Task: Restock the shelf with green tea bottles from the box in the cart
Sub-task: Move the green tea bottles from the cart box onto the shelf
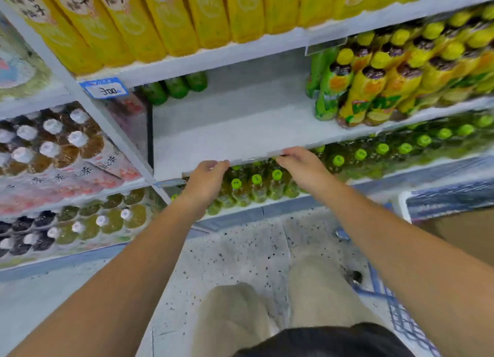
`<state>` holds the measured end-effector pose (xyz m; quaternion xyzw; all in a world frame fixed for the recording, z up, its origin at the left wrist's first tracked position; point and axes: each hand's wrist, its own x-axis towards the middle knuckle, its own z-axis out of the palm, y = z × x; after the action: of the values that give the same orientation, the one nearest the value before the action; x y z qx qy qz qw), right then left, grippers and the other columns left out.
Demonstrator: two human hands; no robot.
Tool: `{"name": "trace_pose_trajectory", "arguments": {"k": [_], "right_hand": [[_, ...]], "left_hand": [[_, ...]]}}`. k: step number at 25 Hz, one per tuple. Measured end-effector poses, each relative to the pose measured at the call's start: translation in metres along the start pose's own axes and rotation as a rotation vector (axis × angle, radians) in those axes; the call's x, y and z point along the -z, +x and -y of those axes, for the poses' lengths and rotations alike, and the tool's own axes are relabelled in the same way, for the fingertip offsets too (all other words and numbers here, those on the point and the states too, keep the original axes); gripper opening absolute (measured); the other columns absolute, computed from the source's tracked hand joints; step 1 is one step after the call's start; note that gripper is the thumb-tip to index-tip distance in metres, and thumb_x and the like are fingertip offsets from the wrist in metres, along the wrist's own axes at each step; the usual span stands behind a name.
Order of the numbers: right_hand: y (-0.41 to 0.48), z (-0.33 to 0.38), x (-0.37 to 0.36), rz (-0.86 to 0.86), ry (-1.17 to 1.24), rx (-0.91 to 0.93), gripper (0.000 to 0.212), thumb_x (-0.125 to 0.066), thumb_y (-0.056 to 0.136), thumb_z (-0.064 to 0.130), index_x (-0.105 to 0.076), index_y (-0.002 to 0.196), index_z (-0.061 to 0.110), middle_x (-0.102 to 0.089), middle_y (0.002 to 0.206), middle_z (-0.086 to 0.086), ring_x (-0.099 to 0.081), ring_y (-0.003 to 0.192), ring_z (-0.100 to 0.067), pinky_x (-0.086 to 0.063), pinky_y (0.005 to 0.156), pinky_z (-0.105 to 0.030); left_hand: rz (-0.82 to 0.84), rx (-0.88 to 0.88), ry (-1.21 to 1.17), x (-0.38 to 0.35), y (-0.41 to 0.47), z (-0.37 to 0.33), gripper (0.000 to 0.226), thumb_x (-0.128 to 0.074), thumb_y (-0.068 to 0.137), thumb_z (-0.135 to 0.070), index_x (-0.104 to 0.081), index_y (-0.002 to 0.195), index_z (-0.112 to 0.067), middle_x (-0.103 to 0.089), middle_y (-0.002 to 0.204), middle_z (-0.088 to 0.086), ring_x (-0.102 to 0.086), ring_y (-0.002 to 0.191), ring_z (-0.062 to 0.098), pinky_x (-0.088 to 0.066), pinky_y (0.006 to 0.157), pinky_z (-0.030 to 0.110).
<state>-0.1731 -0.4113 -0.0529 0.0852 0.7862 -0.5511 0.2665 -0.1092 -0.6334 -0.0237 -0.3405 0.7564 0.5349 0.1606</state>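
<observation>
The middle white shelf [240, 126] is mostly bare, with three green tea bottles [176, 86] standing at its back left. Both hands rest on the clear price strip [254, 157] along the shelf's front edge. My left hand [207, 180] pinches the strip's left part. My right hand [299, 164] has its fingers curled on the strip further right. Neither hand holds a bottle. At the right edge a brown cardboard box [465, 236] sits inside a blue cart [427, 201].
Yellow and green bottles [379, 84] fill the same shelf's right side. Green-capped bottles [256, 185] stand on the shelf below, under my hands. Tall yellow bottles [160, 17] line the top shelf. A neighbouring rack on the left holds white-capped bottles [50, 142]. Speckled floor [240, 252] lies below.
</observation>
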Motion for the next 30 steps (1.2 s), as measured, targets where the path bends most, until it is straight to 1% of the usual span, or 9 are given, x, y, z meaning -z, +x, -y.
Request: {"name": "trace_pose_trajectory", "arguments": {"k": [4, 8, 11, 17, 21, 22, 26, 29, 30], "right_hand": [[-0.075, 0.002, 0.043, -0.019, 0.000, -0.069, 0.052, -0.062, 0.092, 0.044, -0.052, 0.140, 0.026, -0.057, 0.121, 0.009, -0.054, 0.102, -0.009, -0.042, 0.083, -0.028], [-0.148, 0.007, 0.088, -0.096, 0.017, -0.140, 0.054, -0.060, 0.094, 0.043, -0.047, 0.143, 0.027, -0.054, 0.138, 0.006, -0.052, 0.114, -0.015, -0.044, 0.095, -0.036], [-0.245, -0.030, 0.141, -0.373, 0.082, -0.173, 0.052, -0.060, 0.095, 0.045, -0.049, 0.143, 0.026, -0.053, 0.140, 0.005, -0.051, 0.111, -0.013, -0.041, 0.090, -0.032], [-0.291, -0.063, 0.177, -0.515, 0.060, -0.199, 0.052, -0.063, 0.092, 0.048, -0.058, 0.136, 0.020, -0.058, 0.134, 0.003, -0.055, 0.113, -0.013, -0.041, 0.089, -0.027], [-0.336, -0.107, 0.244, -0.640, 0.085, -0.236, 0.034, -0.063, 0.093, 0.043, -0.063, 0.120, 0.021, -0.063, 0.123, 0.005, -0.054, 0.083, 0.006, -0.040, 0.058, -0.005], [-0.343, -0.119, 0.262, -0.663, 0.103, -0.243, 0.034, -0.063, 0.093, 0.043, -0.063, 0.120, 0.022, -0.064, 0.121, 0.006, -0.053, 0.083, 0.008, -0.040, 0.058, -0.004], [-0.368, -0.168, 0.338, -0.652, 0.146, -0.274, 0.047, -0.059, 0.095, 0.049, -0.059, 0.132, 0.020, -0.061, 0.127, 0.002, -0.058, 0.108, -0.016, -0.045, 0.083, -0.028], [-0.383, -0.203, 0.404, -0.646, 0.144, -0.309, 0.049, -0.059, 0.095, 0.050, -0.058, 0.134, 0.020, -0.060, 0.130, 0.002, -0.055, 0.112, -0.017, -0.043, 0.088, -0.031], [-0.385, -0.213, 0.425, -0.651, 0.142, -0.324, 0.048, -0.059, 0.095, 0.049, -0.058, 0.133, 0.019, -0.060, 0.130, 0.001, -0.055, 0.111, -0.017, -0.042, 0.089, -0.032]], "left_hand": [[0.133, 0.015, 0.031, -0.018, -0.078, -0.022, 0.044, -0.050, 0.097, -0.057, -0.052, 0.130, -0.028, -0.058, 0.129, -0.004, -0.057, 0.117, 0.022, -0.046, 0.106, 0.053], [0.201, -0.099, 0.090, -0.047, -0.132, -0.042, 0.043, -0.049, 0.098, -0.055, -0.053, 0.132, -0.030, -0.057, 0.132, -0.007, -0.056, 0.115, 0.013, -0.047, 0.099, 0.042], [0.452, -0.300, 0.299, -0.092, -0.196, -0.043, 0.048, -0.046, 0.101, -0.051, -0.051, 0.141, -0.024, -0.054, 0.137, -0.007, -0.052, 0.117, 0.011, -0.040, 0.093, 0.033], [0.496, -0.386, 0.349, -0.127, -0.216, -0.039, 0.051, -0.047, 0.103, -0.049, -0.046, 0.146, -0.023, -0.051, 0.139, -0.008, -0.048, 0.115, 0.008, -0.038, 0.091, 0.028], [0.603, -0.459, 0.410, -0.205, -0.258, -0.064, 0.051, -0.046, 0.101, -0.055, -0.049, 0.143, -0.027, -0.054, 0.138, -0.010, -0.052, 0.110, 0.003, -0.040, 0.087, 0.025], [0.623, -0.457, 0.418, -0.229, -0.266, -0.071, 0.052, -0.045, 0.101, -0.055, -0.048, 0.144, -0.027, -0.054, 0.137, -0.011, -0.052, 0.108, 0.002, -0.042, 0.087, 0.025], [0.663, -0.408, 0.436, -0.324, -0.295, -0.085, 0.064, -0.041, 0.101, -0.058, -0.035, 0.154, -0.024, -0.043, 0.153, -0.004, -0.050, 0.125, 0.012, -0.039, 0.096, 0.030], [0.686, -0.363, 0.420, -0.394, -0.316, -0.096, 0.062, -0.041, 0.103, -0.056, -0.034, 0.154, -0.021, -0.044, 0.150, -0.002, -0.054, 0.107, 0.005, -0.042, 0.081, 0.027], [0.673, -0.356, 0.404, -0.415, -0.322, -0.100, 0.061, -0.042, 0.103, -0.054, -0.036, 0.153, -0.019, -0.047, 0.147, -0.002, -0.054, 0.106, 0.006, -0.043, 0.084, 0.029]]}}
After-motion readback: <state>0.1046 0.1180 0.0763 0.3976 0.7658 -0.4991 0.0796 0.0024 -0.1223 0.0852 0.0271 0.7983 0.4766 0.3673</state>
